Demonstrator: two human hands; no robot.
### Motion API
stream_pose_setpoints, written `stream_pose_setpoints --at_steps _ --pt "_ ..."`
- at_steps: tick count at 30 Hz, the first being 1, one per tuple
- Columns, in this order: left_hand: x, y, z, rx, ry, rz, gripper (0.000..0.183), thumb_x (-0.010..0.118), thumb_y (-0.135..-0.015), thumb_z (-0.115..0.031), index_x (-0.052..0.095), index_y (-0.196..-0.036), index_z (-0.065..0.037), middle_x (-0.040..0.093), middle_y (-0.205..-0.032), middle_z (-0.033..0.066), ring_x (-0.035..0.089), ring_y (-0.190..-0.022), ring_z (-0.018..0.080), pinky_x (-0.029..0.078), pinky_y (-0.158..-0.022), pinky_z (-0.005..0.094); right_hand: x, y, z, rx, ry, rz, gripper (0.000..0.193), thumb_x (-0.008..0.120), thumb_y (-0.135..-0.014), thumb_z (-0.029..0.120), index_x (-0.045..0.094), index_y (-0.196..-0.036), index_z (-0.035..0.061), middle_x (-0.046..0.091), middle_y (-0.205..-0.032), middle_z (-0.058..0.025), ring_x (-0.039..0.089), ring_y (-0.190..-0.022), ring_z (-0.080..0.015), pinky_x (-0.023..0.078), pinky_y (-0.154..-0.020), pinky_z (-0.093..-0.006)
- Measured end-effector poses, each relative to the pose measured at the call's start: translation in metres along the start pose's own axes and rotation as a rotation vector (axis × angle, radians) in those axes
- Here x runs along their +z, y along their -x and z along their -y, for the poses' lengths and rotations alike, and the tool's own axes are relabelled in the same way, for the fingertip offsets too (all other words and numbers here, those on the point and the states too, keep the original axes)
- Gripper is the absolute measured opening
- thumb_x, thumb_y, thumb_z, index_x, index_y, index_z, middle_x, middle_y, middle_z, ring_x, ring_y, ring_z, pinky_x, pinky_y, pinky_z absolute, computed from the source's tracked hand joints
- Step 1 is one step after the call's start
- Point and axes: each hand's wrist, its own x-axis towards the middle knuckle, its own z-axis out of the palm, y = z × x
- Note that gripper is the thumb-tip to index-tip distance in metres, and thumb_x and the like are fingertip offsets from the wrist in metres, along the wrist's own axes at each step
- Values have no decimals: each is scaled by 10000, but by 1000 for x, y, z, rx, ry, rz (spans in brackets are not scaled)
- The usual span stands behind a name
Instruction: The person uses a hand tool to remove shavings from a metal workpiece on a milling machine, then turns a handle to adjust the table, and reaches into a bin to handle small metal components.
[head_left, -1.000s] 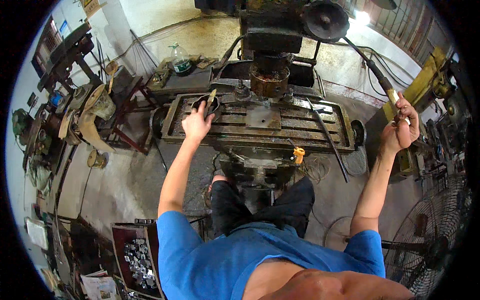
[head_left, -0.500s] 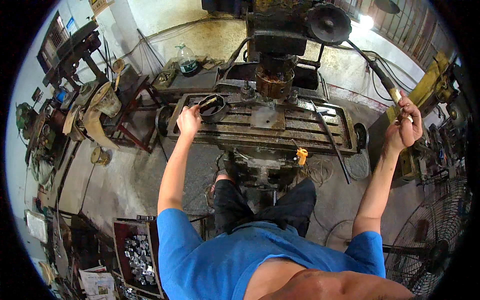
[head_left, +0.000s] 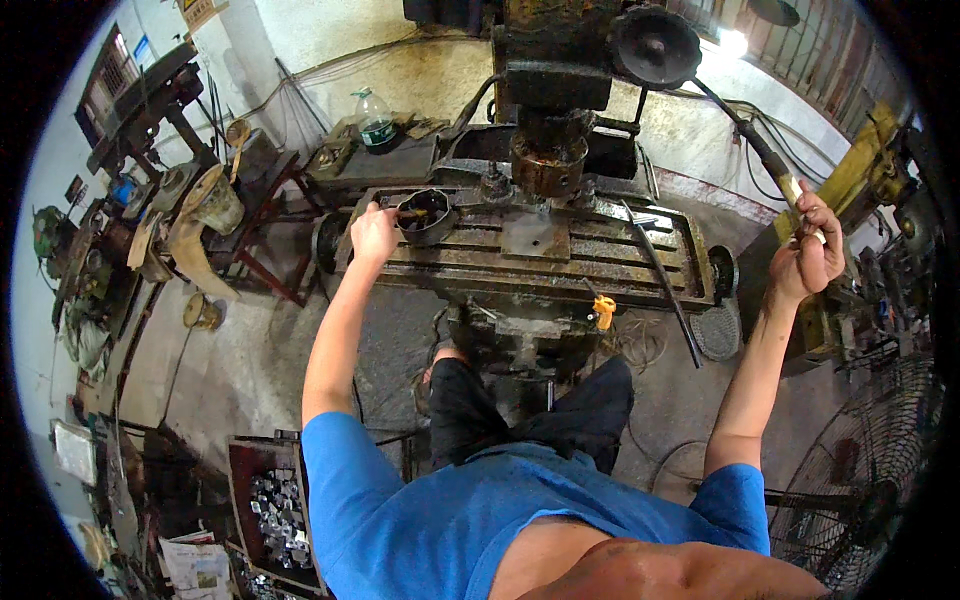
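Note:
My left hand (head_left: pixel 372 236) is closed on the thin handle of what looks like a brush (head_left: pixel 412 213). The brush's far end reaches into a round dark pot (head_left: pixel 428 236) that stands on the left part of the milling machine's slotted table (head_left: pixel 610 270). Off to the right, my right hand (head_left: pixel 808 245) is raised, its fingers wrapped round the pale grip at the end of a long dark lever (head_left: pixel 765 153). A grimy cylindrical spindle head (head_left: pixel 548 165) hangs over a flat metal plate (head_left: pixel 535 238) mid-table.
A dark bar (head_left: pixel 665 290) leans across the table's right front, near a yellow tool (head_left: pixel 602 312). A fan (head_left: pixel 870 490) stands at lower right. At lower left is a bin (head_left: pixel 238 500) of small metal parts. A clear bottle (head_left: pixel 374 120) stands on the back bench.
My left hand has moved slightly left and lower, and the brush now dips down into the pot instead of lying above its rim. The right hand stays on the lever.

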Motion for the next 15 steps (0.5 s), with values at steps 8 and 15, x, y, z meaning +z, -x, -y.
stream_pose_setpoints --at_steps 8,15 --pt "-46 35 8 27 24 12 220 564 -699 -103 680 -880 -149 559 -804 166 596 -722 312 479 -640 402 3 0 1 -13 2 -4 265 426 -576 65 534 -776 -72 546 -807 -202 524 -824 -270 311 -951 -545" --pt "-71 39 17 -5 4 38 175 565 -741 -141 675 -876 -127 576 -846 140 589 -725 313 465 -637 409 1 -1 4 12 23 17 269 418 -587 66 530 -780 -83 527 -777 -185 522 -824 -273 306 -955 -552"
